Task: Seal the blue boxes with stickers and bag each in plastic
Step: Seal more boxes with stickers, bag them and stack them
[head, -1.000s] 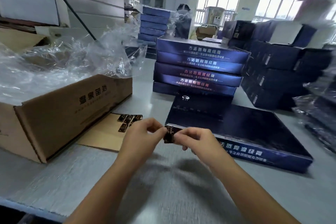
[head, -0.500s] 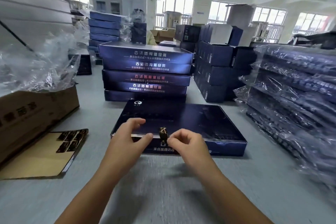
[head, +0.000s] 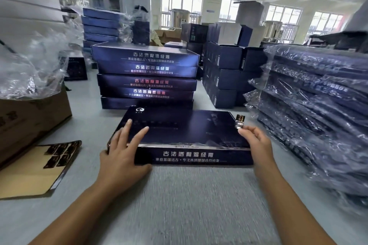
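Observation:
A flat blue box (head: 185, 131) lies on the grey table (head: 179, 205) in front of me, its long printed side facing me. My left hand (head: 123, 151) rests on its near left corner, fingers spread flat over the lid and thumb against the front side. My right hand (head: 256, 143) is at the box's right end and pinches a small dark and gold sticker (head: 239, 121) upright just above the right edge. A sticker sheet (head: 57, 154) with several dark stickers lies on a brown backing at the left.
A stack of blue boxes (head: 146, 77) stands just behind the flat box. Bagged boxes in plastic (head: 310, 109) are piled at the right. A cardboard carton (head: 29, 117) filled with clear plastic bags (head: 33, 65) sits at the left. More dark boxes (head: 225, 69) stand behind.
The box now lies with its long side toward me. My right hand carried the sticker from the middle of the front edge to the right end. My left hand spread flat on the left corner.

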